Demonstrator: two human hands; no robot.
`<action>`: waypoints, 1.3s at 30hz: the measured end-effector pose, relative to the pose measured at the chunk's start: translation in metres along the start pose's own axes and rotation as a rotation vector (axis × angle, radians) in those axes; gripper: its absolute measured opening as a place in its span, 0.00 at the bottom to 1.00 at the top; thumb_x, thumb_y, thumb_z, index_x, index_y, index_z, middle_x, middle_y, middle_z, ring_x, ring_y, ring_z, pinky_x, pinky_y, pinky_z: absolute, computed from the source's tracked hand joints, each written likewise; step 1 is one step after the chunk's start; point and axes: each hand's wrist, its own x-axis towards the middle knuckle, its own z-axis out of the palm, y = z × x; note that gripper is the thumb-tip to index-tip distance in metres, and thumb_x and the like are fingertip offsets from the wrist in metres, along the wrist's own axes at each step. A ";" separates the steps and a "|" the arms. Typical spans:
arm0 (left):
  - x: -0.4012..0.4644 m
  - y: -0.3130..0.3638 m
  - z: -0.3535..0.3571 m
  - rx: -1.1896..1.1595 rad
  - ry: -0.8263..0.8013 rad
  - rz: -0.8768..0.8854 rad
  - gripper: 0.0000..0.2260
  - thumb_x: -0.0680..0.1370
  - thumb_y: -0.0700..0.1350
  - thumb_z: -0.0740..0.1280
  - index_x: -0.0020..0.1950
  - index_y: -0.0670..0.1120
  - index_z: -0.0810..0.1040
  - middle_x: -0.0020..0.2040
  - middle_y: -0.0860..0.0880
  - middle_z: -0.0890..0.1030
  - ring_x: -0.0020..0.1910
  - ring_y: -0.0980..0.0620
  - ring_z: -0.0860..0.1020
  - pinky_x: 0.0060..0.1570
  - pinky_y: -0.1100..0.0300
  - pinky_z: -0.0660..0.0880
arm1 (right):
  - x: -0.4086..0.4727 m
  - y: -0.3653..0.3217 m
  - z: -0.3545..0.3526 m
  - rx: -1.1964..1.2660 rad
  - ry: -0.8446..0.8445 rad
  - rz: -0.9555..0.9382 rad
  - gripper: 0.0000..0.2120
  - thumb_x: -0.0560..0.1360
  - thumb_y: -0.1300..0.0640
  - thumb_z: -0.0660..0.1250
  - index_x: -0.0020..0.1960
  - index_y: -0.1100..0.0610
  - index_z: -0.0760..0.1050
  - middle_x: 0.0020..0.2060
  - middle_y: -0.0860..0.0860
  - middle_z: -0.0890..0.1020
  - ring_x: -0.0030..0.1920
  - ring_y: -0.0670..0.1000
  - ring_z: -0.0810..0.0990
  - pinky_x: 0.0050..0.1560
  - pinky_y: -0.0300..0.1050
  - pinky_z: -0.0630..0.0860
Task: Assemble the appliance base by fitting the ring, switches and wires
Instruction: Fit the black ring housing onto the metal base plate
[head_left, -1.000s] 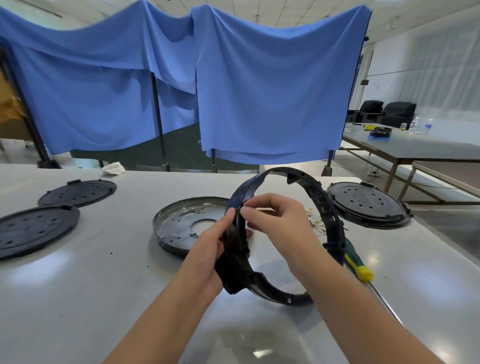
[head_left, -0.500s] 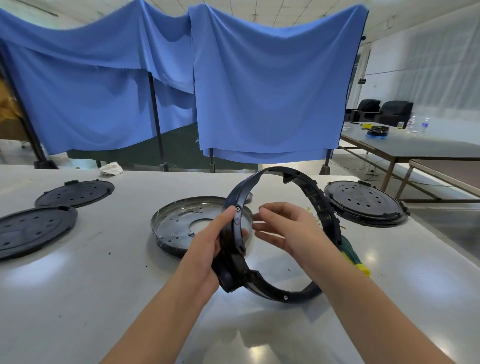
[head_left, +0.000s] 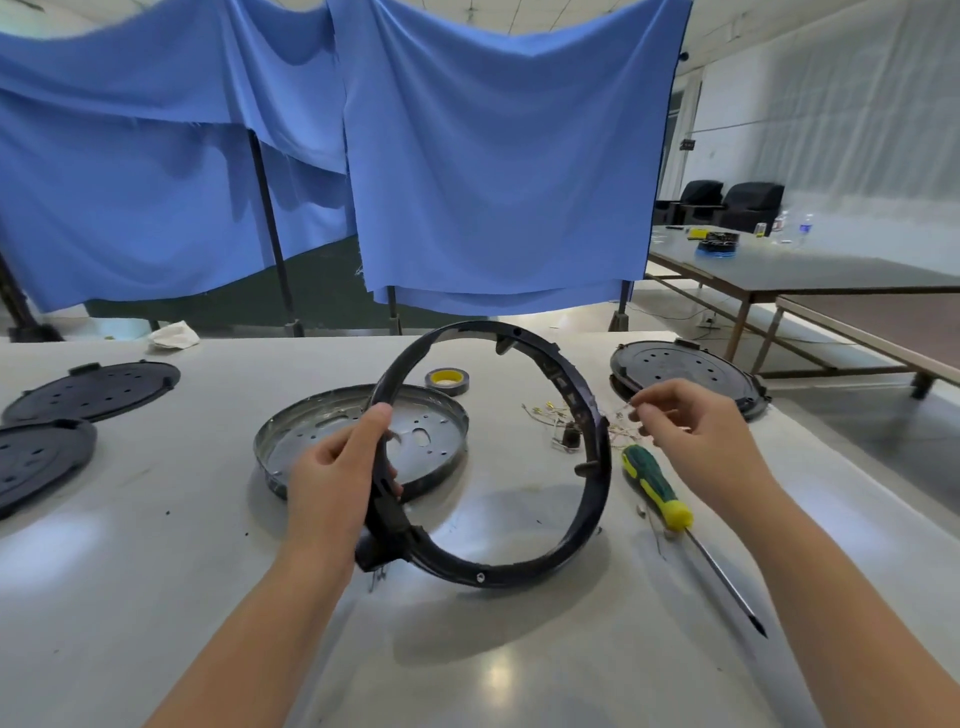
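Right hand (head_left: 696, 431) now off ring (head_left: 597, 499)

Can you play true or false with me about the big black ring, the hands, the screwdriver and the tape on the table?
1. The left hand holds the black ring tilted up on its edge. True.
2. The right hand grips the screwdriver. False: the screwdriver lies on the table; the hand is reaching at small wires.
3. The roll of tape sits behind the metal pan. True.
4. The ring lies flat inside the metal pan. False: it stands in front of it.
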 end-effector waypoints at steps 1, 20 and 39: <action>0.000 0.000 0.000 0.024 0.018 0.001 0.21 0.67 0.62 0.70 0.34 0.42 0.78 0.30 0.45 0.74 0.30 0.48 0.72 0.37 0.51 0.72 | 0.001 0.008 -0.003 -0.085 0.001 0.001 0.06 0.76 0.60 0.67 0.45 0.49 0.79 0.39 0.44 0.82 0.41 0.44 0.80 0.40 0.36 0.74; 0.013 -0.010 -0.012 0.082 0.090 -0.024 0.18 0.70 0.62 0.68 0.35 0.47 0.84 0.24 0.51 0.72 0.20 0.56 0.69 0.22 0.63 0.66 | -0.007 0.035 0.009 -0.838 -0.440 0.046 0.05 0.74 0.55 0.70 0.48 0.50 0.83 0.45 0.46 0.71 0.50 0.49 0.74 0.45 0.38 0.67; 0.017 -0.013 -0.013 0.098 0.093 -0.031 0.17 0.63 0.66 0.68 0.34 0.53 0.84 0.39 0.44 0.77 0.30 0.50 0.71 0.27 0.59 0.69 | -0.029 -0.005 0.018 0.110 -0.209 -0.021 0.07 0.70 0.67 0.73 0.37 0.56 0.81 0.33 0.50 0.83 0.35 0.47 0.82 0.40 0.36 0.78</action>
